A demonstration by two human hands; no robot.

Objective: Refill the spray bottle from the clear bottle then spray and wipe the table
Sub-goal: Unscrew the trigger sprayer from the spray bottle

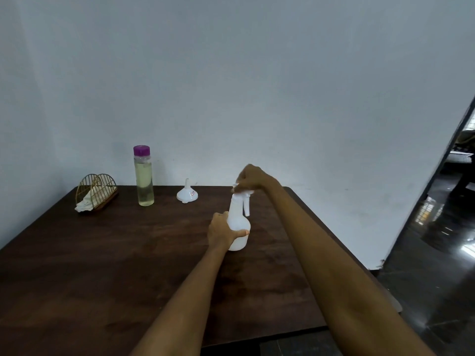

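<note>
A white spray bottle (239, 222) stands upright on the dark wooden table (102, 265), right of centre. My left hand (221, 231) grips its round body from the left. My right hand (250, 177) grips the white trigger head on top of it. The clear bottle (144, 179) with a purple cap holds pale yellow liquid and stands at the back left. A white funnel (187, 193) sits upside down between the two bottles, near the wall.
A gold wire holder (96, 190) with a white cloth (83, 205) in it stands at the table's back left corner. A grey wall runs behind the table. A doorway and glossy dark floor (437, 253) lie to the right.
</note>
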